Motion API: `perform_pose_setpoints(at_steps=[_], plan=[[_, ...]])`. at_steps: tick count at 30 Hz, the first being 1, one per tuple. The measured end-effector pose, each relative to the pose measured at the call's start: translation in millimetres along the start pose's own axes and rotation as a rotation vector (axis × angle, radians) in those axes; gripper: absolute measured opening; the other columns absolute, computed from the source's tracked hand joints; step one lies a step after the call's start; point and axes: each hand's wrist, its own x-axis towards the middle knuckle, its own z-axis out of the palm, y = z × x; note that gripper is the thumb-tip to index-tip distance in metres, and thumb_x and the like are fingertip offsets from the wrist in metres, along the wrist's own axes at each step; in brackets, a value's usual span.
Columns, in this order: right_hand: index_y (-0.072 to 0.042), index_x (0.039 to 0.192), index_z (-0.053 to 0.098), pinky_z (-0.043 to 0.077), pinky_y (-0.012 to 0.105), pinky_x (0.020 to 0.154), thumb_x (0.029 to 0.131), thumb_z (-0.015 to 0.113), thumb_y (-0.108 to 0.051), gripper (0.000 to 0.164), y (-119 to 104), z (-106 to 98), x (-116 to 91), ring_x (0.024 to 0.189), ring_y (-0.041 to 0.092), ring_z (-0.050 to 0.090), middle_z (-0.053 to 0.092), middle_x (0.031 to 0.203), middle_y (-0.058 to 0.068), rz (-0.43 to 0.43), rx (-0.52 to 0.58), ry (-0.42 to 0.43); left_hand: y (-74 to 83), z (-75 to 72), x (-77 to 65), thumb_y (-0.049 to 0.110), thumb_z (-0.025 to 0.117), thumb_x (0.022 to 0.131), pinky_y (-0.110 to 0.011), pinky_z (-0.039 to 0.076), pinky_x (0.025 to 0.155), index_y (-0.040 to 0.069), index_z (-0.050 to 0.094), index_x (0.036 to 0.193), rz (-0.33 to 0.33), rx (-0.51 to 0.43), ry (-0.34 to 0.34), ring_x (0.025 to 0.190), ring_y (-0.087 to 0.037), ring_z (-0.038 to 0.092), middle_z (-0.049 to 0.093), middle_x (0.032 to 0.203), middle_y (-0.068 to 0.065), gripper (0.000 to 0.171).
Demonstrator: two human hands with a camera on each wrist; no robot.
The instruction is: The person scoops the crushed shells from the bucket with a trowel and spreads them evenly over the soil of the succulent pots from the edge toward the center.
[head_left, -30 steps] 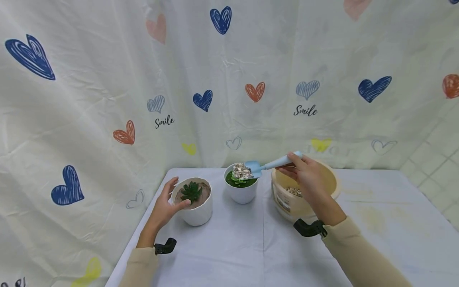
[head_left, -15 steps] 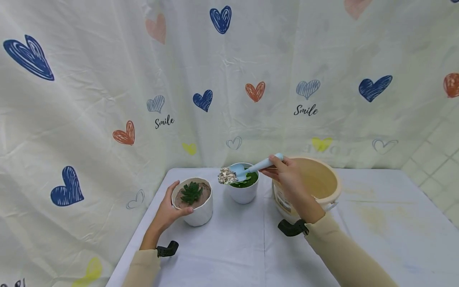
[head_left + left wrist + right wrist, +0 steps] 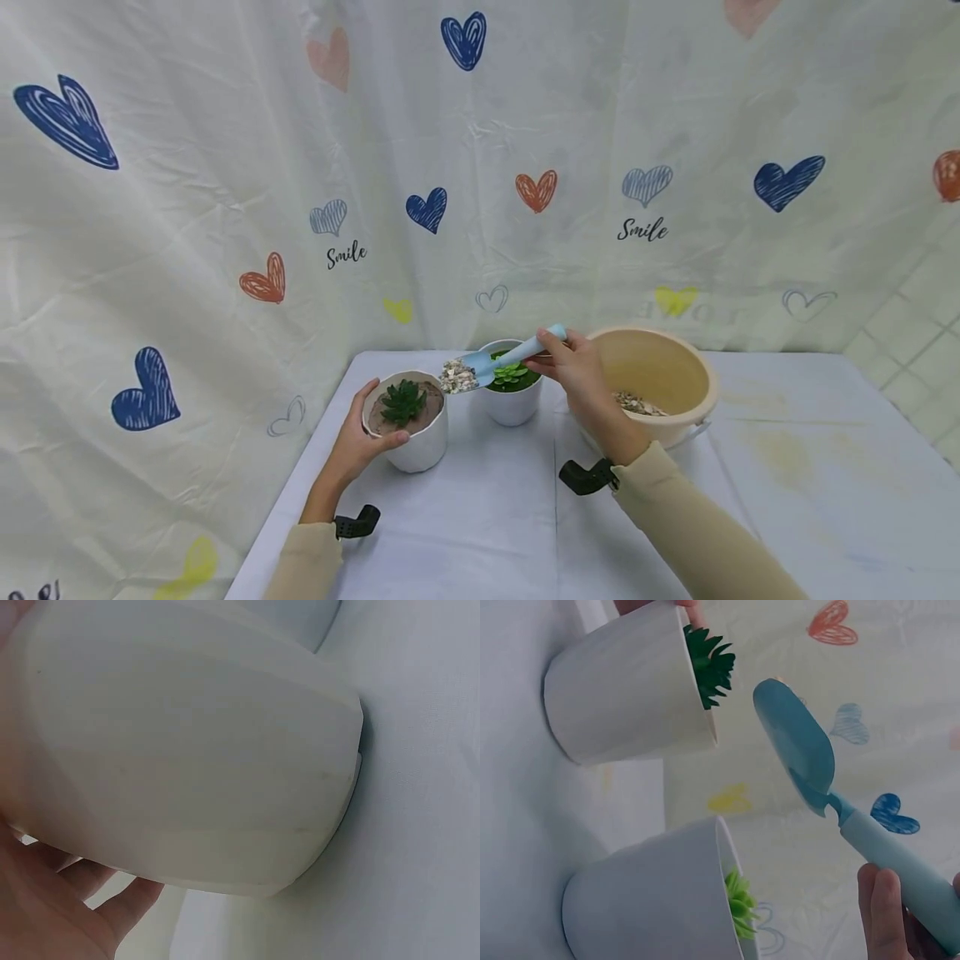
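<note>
My left hand (image 3: 360,437) grips a white plant pot (image 3: 416,450) from the left, thumb at the near side of its rim and fingers round the far left side. A dark green succulent (image 3: 403,402) stands in its brown-grey soil. The wall of this pot fills much of the left wrist view, with fingers (image 3: 135,904) along it. My right hand (image 3: 573,367) holds a light blue hand trowel (image 3: 528,350) by the handle. Its blade carries a heap of small pale stones (image 3: 458,377), close to the pot's right rim. In the right wrist view the trowel's blade (image 3: 795,739) shows from beneath.
Behind the trowel is a smaller white pot (image 3: 512,410) with a bright green succulent (image 3: 510,372). A cream bucket (image 3: 693,400) with more stones inside stands right of it, partly behind my right arm. A white cloth covers the table (image 3: 480,533); a heart-printed curtain (image 3: 585,100) hangs behind.
The trowel, loaded with stones, has moved left from over the smaller pot to the rim of the larger one. My left thumb and fingers have closed in on the larger pot.
</note>
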Motion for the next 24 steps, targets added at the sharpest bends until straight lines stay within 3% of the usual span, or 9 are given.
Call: perform_pose_setpoints(at_steps=[15, 24], plan=[[0.003, 0.112, 0.062, 0.062, 0.026, 0.078, 0.103, 0.062, -0.021, 0.026, 16.9, 16.3, 1.3, 0.080, 0.012, 0.074, 0.068, 0.101, 0.008, -0.034, -0.051, 0.007, -0.8, 2.7, -2.3, 0.022, 0.086, 0.081, -0.057, 0.041, 0.112, 0.033, 0.019, 0.162, -0.017, -0.074, -0.013, 0.151, -0.039, 0.031, 0.022, 0.168, -0.013, 0.105], [0.005, 0.118, 0.063, 0.062, 0.028, 0.081, 0.103, 0.062, -0.024, 0.033, 16.5, 23.4, -1.5, 0.085, 0.014, 0.073, 0.068, 0.108, 0.015, -0.080, -0.115, -0.023, 1.9, 2.7, -2.8, 0.023, 0.086, 0.080, -0.059, 0.039, 0.113, 0.029, 0.017, 0.163, -0.015, -0.072, -0.010, 0.151, -0.041, 0.030, 0.021, 0.168, -0.014, 0.108]])
